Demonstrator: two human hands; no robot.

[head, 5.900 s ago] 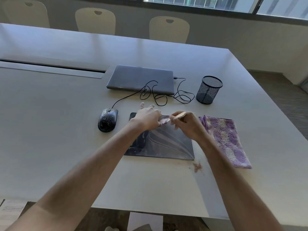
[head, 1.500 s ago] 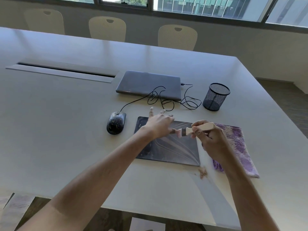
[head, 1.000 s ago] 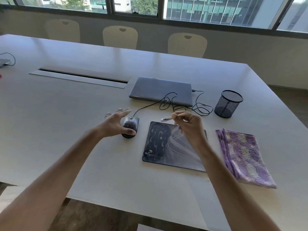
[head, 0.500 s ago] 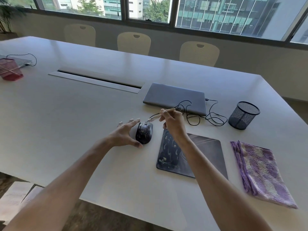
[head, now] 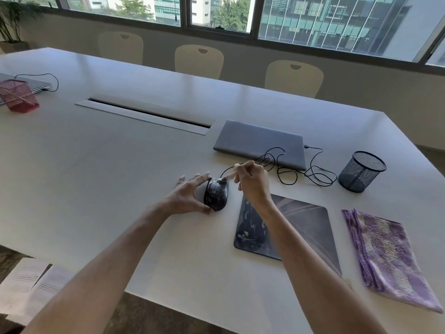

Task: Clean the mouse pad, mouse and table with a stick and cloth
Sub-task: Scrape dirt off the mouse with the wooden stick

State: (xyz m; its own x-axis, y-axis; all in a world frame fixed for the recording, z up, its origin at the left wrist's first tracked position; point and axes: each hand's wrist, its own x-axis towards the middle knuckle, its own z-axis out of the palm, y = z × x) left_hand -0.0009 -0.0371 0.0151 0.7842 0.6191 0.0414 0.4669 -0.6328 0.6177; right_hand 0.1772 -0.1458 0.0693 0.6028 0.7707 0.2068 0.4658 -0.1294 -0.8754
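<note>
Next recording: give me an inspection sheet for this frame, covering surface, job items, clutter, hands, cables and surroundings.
Surface: pale table with a long slot.
Job items: smeared black mouse; mouse pad, smears at its left end; stick, tip at the mouse's front; folded purple cloth, untouched.
Clutter: closed laptop; black mesh cup; red mesh holder; second laptop, far left.
Hands: left hand grips the mouse; right hand holds the stick.
Cables: mouse cable, loosely tangled beside the laptop.
Surroundings: three chairs, windows, papers on the floor.
</note>
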